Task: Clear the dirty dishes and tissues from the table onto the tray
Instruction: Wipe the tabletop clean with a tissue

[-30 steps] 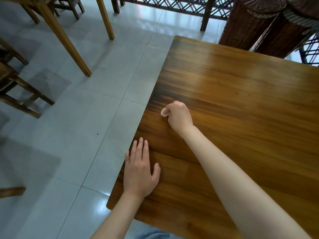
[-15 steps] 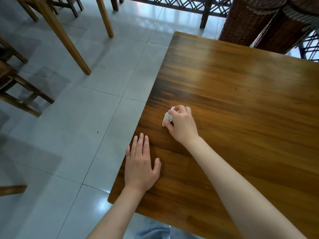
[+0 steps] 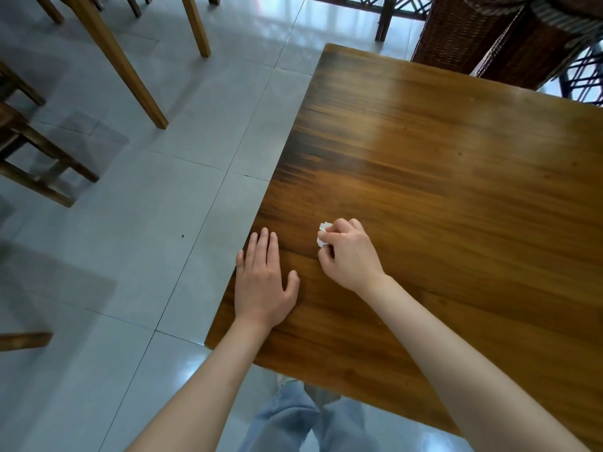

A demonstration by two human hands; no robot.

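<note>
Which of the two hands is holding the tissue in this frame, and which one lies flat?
The right hand pinches the crumpled white tissue with curled fingers. The left hand holds nothing and lies flat, fingers straight, near the wooden table's edge.

The bench top lies bare and open across its far and right stretches, so a hand could sweep freely over the wood toward the far edge. Near the left edge the left hand lies flat on the wood and the right hand, pinching a crumpled tissue, sits just beside it, leaving only a narrow strip of wood between them. Beyond the far right corner two wicker baskets stand close against the bench, while wooden chair legs and a stool stand on the tiled floor to the left, well apart from the bench edge.
</note>
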